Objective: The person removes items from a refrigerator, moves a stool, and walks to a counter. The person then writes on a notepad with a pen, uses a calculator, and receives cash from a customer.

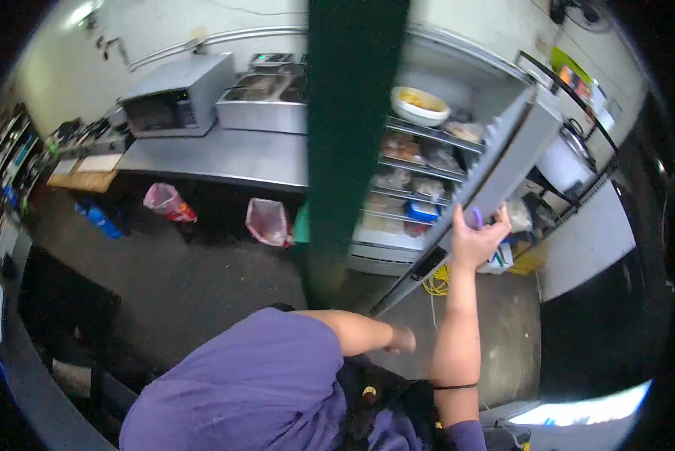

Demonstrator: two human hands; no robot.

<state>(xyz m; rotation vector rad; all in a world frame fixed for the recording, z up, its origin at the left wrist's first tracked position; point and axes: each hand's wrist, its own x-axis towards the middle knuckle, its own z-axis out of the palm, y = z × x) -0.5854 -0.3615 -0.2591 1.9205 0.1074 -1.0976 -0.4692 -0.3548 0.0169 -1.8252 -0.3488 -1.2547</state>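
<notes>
A tall refrigerator stands with its door [495, 173] swung open toward me. My right hand [479, 239] is closed at the door's edge, thumb on one side and fingers on the other. A small purple object [476, 217] shows between thumb and fingers; its kind is unclear. My left hand [401, 340] hangs low in front of my body, apart from the door, its fingers blurred. On the refrigerator's top shelf sits a white bowl [420, 106] with yellow food. Bagged food [402, 147] and a blue-lidded container [421, 211] lie on the wire shelves below.
A dark green post [356, 135] blocks the middle of the view. To its left, a steel counter [224, 158] carries a microwave [173, 98] and a fryer-like unit [262, 101]. Two lined bins [268, 222] stand below. Right of the door, a rack holds a large pot [567, 159]; a yellow cord [436, 282] lies underneath.
</notes>
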